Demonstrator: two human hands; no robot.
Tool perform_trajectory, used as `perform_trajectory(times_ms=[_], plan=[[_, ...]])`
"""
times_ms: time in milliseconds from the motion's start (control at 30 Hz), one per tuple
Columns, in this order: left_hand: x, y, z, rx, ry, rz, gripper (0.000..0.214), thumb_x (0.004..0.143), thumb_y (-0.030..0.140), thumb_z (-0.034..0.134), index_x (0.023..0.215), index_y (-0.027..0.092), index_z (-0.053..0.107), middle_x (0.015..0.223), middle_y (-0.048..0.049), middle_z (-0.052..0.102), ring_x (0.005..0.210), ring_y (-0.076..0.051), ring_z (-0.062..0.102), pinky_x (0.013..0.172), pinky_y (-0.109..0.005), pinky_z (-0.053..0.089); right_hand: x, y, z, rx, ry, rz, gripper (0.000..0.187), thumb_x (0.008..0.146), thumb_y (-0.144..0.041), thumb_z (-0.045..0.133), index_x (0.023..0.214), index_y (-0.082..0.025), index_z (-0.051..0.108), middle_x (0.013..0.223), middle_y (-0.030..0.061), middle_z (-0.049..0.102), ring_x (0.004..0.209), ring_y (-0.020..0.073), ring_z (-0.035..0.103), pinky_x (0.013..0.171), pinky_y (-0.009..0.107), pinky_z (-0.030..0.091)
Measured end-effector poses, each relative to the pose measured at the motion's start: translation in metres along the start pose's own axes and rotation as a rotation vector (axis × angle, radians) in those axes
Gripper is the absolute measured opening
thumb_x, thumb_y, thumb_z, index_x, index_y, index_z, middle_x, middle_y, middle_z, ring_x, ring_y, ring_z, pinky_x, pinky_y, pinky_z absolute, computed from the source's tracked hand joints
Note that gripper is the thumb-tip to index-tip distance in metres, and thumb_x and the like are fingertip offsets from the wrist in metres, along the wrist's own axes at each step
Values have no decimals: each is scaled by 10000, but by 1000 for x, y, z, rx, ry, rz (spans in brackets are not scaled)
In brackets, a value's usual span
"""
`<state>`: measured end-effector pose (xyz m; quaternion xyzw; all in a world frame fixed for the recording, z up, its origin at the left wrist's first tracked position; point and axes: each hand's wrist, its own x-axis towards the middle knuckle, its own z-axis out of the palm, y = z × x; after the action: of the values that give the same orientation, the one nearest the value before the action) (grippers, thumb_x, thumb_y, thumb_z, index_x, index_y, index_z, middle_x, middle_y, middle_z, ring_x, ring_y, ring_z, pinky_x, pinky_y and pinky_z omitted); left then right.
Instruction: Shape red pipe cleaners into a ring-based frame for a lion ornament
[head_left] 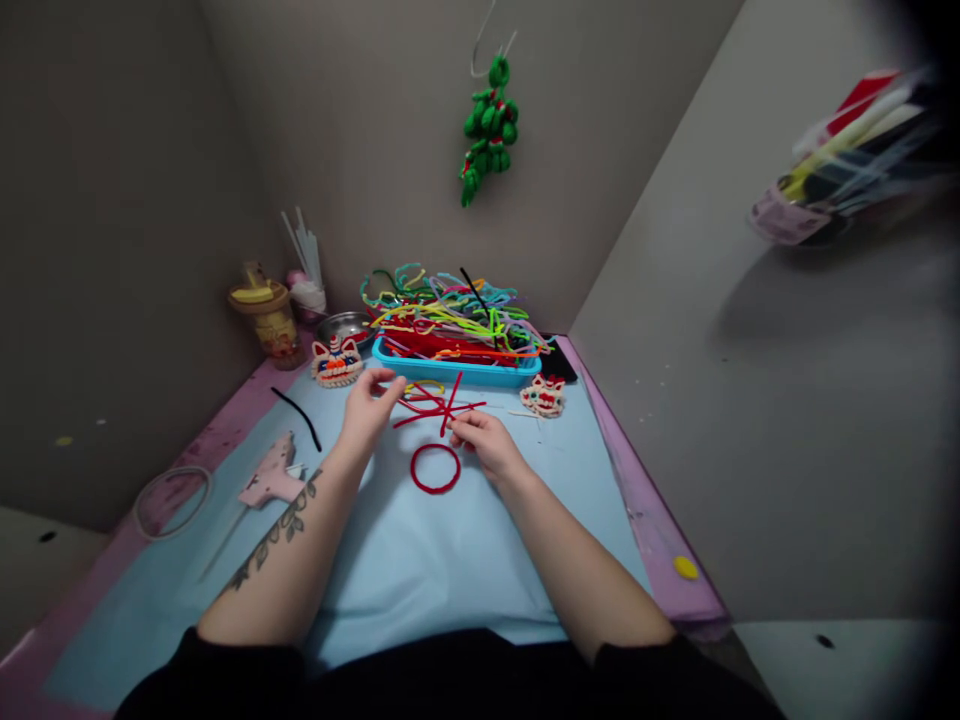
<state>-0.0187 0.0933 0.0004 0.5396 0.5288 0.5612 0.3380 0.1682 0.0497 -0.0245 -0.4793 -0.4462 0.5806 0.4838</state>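
My right hand [486, 442] pinches the lower end of a red pipe cleaner [452, 398] that stands up from a small pile of loose red pipe cleaners [420, 408] on the light blue mat [420, 560]. My left hand [369, 405] hovers just left of that pile with its fingers spread and nothing in them. A red pipe-cleaner ring [435, 468] lies flat on the mat between my wrists. Behind the pile, a blue tray [457, 370] is heaped with pipe cleaners of many colours.
Two small lion-head figures [336, 362] [543, 396] flank the tray. A pink glue gun [271, 478] with its coiled cord, a black pipe cleaner [297, 414], a jar [268, 318] and a metal bowl [343, 326] lie left. A green figure [489, 130] hangs on the back wall.
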Motion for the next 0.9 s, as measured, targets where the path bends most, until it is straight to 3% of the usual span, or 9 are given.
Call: perform_trajectory(times_ms=[67,167,267,367,533,700,833,900], plan=[[0,0,1,68,-16,-12,267,745,439,632,748,173,658,715,-23,646,705,-160,568,682,-264,424,3,3,-1,43,93,-37,209,644,-370,695,681,-174,634,560,-15,623,515,97,509,495,222,295],[-6,6,8,155,-227,55,235,716,406,656,696,177,705,753,-48,694,788,-205,609,750,-290,435,4,3,-1,47,132,-74,203,652,-372,687,669,-177,635,547,-18,615,501,97,494,489,227,297],[-15,9,16,135,-357,105,209,696,378,678,739,183,736,840,-63,722,853,-231,627,813,-311,438,0,1,3,28,82,-89,194,643,-361,690,652,-174,637,536,-18,610,511,105,501,521,238,338],[-19,7,19,76,-437,-18,235,696,398,681,708,169,737,774,-70,719,798,-239,637,787,-328,452,-3,0,8,4,16,-53,199,626,-358,696,661,-167,653,541,-12,621,524,117,522,560,253,382],[-17,5,14,15,-462,-94,281,655,415,730,758,154,746,813,-85,726,867,-268,642,846,-361,449,-3,-1,11,46,73,-70,197,591,-336,713,675,-178,631,523,-29,611,508,118,526,553,254,396],[-13,3,11,-138,-399,-161,585,581,384,807,1100,151,669,1095,-134,688,1033,-290,611,896,-388,452,1,-2,6,201,226,-28,244,582,-365,735,675,-176,609,542,-19,618,491,103,523,499,231,345],[-19,0,20,-188,-474,-201,473,593,387,803,984,137,713,1032,-132,706,996,-281,622,883,-377,457,1,0,7,274,193,9,268,561,-370,754,678,-160,634,560,-4,635,491,94,518,486,222,323],[-24,0,27,-231,-454,-200,395,602,387,796,899,136,731,950,-111,720,938,-266,634,856,-362,463,-1,0,11,237,142,-3,256,571,-362,745,680,-148,657,559,1,638,497,93,516,500,225,338]])
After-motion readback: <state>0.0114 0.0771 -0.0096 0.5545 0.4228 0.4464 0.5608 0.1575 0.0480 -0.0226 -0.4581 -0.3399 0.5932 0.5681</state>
